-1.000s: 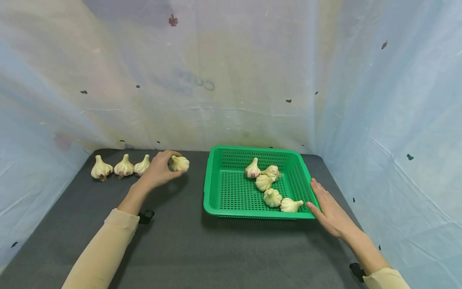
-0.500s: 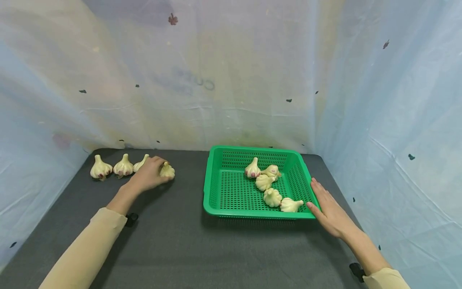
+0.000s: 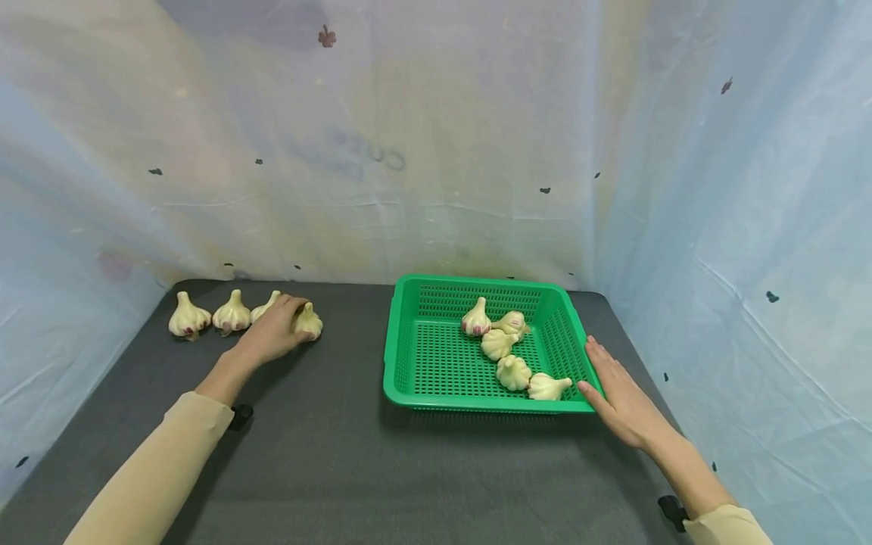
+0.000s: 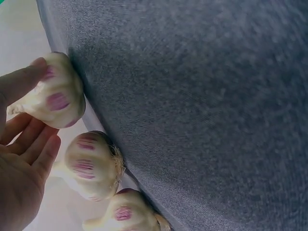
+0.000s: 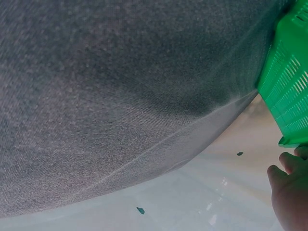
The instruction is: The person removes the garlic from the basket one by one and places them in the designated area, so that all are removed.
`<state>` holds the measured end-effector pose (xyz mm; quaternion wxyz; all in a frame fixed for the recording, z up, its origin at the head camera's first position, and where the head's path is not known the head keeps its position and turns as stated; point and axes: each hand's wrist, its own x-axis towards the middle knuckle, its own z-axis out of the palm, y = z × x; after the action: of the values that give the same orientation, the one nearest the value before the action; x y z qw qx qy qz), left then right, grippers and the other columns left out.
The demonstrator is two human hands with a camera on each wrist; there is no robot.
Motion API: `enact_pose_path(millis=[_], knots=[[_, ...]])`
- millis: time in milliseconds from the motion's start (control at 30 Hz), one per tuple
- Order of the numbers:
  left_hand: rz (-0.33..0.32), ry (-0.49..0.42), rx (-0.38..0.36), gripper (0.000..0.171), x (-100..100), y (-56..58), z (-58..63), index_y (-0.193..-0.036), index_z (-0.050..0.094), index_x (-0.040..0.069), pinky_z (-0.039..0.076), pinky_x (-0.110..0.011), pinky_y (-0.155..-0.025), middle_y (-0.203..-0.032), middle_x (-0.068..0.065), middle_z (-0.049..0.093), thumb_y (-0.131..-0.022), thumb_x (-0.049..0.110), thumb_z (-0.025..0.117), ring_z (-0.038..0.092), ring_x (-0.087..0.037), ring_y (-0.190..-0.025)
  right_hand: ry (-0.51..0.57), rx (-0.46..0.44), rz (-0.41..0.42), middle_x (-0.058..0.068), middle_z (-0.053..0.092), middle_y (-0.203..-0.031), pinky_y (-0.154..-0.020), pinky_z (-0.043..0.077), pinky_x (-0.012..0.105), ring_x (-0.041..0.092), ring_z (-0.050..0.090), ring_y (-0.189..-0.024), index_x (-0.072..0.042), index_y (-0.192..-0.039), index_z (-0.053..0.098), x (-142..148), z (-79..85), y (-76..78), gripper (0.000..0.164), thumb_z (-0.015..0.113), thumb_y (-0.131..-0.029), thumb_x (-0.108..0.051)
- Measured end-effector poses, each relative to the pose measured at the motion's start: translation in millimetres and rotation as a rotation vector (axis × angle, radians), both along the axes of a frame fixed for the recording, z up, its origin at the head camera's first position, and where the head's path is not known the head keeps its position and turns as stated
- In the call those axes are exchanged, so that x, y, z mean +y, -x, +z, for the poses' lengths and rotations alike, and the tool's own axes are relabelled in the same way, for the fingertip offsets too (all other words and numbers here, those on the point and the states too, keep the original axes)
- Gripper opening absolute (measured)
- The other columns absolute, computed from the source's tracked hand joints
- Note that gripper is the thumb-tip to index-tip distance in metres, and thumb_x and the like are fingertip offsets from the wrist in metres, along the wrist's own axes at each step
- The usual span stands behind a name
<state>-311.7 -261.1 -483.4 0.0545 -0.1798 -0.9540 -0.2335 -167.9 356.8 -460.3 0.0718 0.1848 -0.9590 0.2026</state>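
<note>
My left hand [image 3: 269, 330] pinches a white garlic bulb [image 3: 310, 322] between thumb and fingers at the far left of the table. In the left wrist view, that bulb [image 4: 62, 98] shows purple streaks, and its base is right at the dark cloth. Beside it a row of garlic bulbs continues leftward: one partly behind the hand [image 3: 263, 309], a middle one [image 3: 232, 312] and an end one [image 3: 188, 318]. My right hand [image 3: 623, 405] rests with straight fingers along the right rim of a green basket [image 3: 436, 400]. Several garlic bulbs [image 3: 513, 372] lie inside the basket.
A dark grey cloth covers the table [image 3: 381, 477]. Pale plastic sheeting [image 3: 463, 151] hangs behind the table and along both sides, close to its edges. The basket stands at the back, right of centre.
My left hand has carried its garlic bulb leftward and down, bringing it close to the row's right end. The right hand and the basket have stayed in place.
</note>
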Motion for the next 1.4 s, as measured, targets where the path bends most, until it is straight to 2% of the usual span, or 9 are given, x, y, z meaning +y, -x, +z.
enact_pose_path(millis=[200,433,633,933,1167,1400], knots=[[0.017,0.008,-0.016,0.062,-1.9,1.1,0.8,-0.144,0.048,-0.013,0.047,-0.062,-0.099,-0.138,-0.034,0.054,-0.096,0.014,0.076,0.054,-0.05,-0.125,0.002,0.003,0.0,0.019,0.015,-0.172,-0.126,0.014,0.057,0.039,0.013,-0.159,-0.003,-0.167,0.014,-0.5,-0.4,0.2,0.072,0.05,-0.111,-0.03],[0.053,0.001,-0.069,0.064,-1.4,0.2,3.5,-0.153,0.038,-0.011,0.053,-0.06,-0.088,-0.144,-0.035,0.051,-0.102,0.014,0.067,0.061,-0.049,-0.117,-0.004,0.0,-0.005,0.017,0.013,-0.173,-0.126,0.015,0.058,0.039,0.013,-0.159,-0.003,-0.166,0.014,-0.9,-0.6,0.7,0.071,0.049,-0.111,-0.031],[0.078,0.017,-0.083,0.067,-1.5,0.7,1.6,-0.156,0.033,-0.01,0.055,-0.056,-0.081,-0.144,-0.035,0.051,-0.103,0.016,0.065,0.064,-0.046,-0.111,-0.001,-0.006,-0.007,0.019,0.014,-0.172,-0.124,0.017,0.061,0.04,0.014,-0.158,-0.003,-0.167,0.014,-1.7,0.3,0.0,0.072,0.049,-0.111,-0.031],[0.06,-0.005,-0.071,0.067,-0.4,-1.8,0.7,-0.153,0.034,-0.013,0.053,-0.06,-0.089,-0.143,-0.035,0.052,-0.102,0.013,0.067,0.061,-0.049,-0.118,0.0,-0.011,-0.011,0.016,0.013,-0.173,-0.122,0.019,0.065,0.041,0.014,-0.158,-0.004,-0.167,0.014,-1.1,0.8,0.2,0.072,0.05,-0.111,-0.032],[0.053,-0.024,-0.076,0.068,0.4,-4.4,1.1,-0.155,0.032,-0.013,0.053,-0.06,-0.092,-0.147,-0.033,0.05,-0.102,0.012,0.065,0.059,-0.049,-0.122,0.005,-0.013,-0.01,0.018,0.014,-0.173,-0.12,0.02,0.067,0.042,0.014,-0.158,-0.004,-0.167,0.014,-1.1,1.0,0.0,0.072,0.05,-0.111,-0.032],[0.056,-0.029,-0.077,0.067,1.3,-4.9,2.4,-0.155,0.032,-0.013,0.051,-0.062,-0.094,-0.148,-0.034,0.05,-0.102,0.013,0.065,0.057,-0.05,-0.125,0.006,-0.013,-0.011,0.017,0.013,-0.173,-0.122,0.018,0.065,0.042,0.014,-0.158,-0.003,-0.167,0.014,-1.8,1.5,-0.2,0.072,0.05,-0.111,-0.032]])
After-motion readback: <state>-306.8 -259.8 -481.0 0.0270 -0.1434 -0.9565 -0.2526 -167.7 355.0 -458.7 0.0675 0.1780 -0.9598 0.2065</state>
